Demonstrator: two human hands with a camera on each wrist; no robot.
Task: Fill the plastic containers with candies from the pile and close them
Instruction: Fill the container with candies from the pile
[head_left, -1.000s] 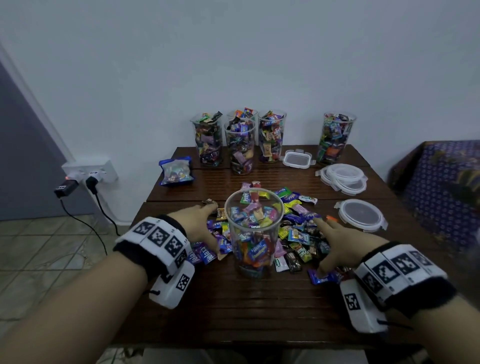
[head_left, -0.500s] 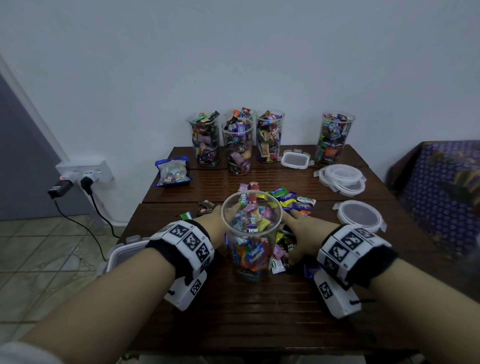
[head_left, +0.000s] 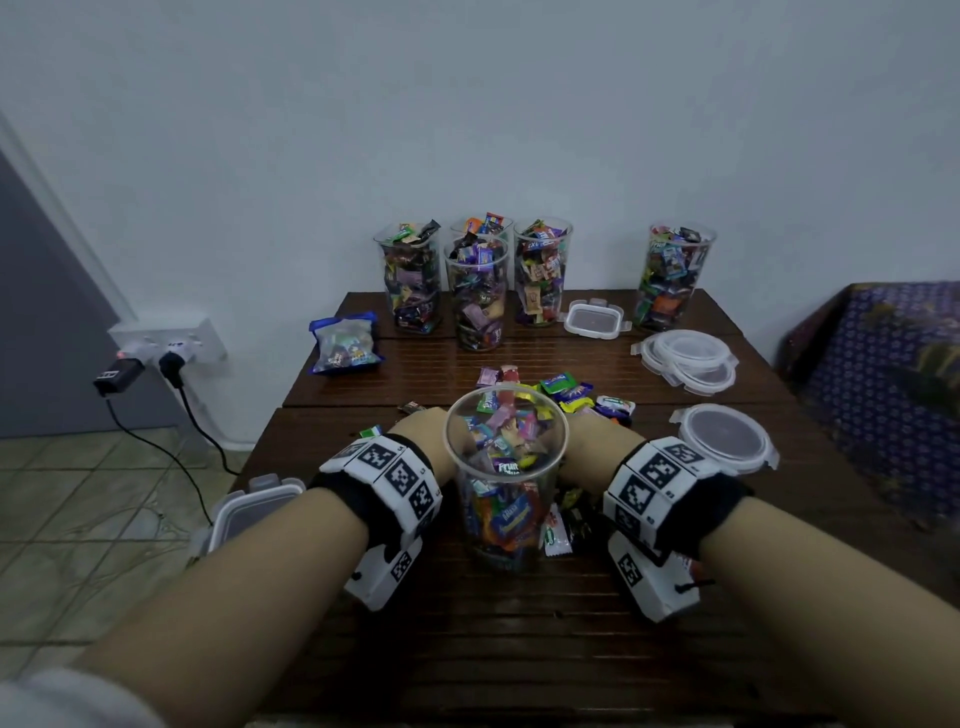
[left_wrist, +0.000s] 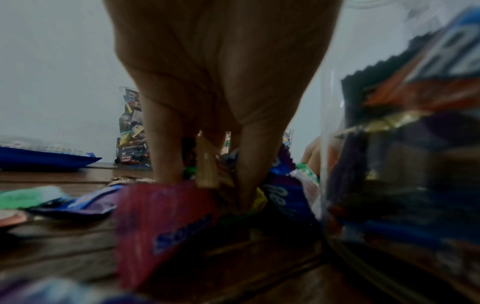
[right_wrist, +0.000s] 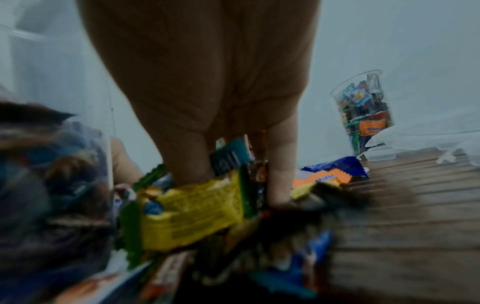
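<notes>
Dark wooden table (head_left: 597, 639) at frame centre bears our half-filled container (head_left: 506, 470), flanked by our left hand (head_left: 422, 441) and right hand (head_left: 592, 446), fingers curling round candies (right_wrist: 192, 214) to scoop handfuls close to its mouth.

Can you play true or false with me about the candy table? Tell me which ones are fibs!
1. Both hands are down in the candy pile, one on each side of the near clear container. True: left hand, right hand.
2. The near container already has its lid on. False: its top is open.
3. A round lid lies on the table right of the right hand. True.
4. The containers at the back are empty. False: they are full of candies.
5. A blue bag lies on the table's left side. True.
</notes>
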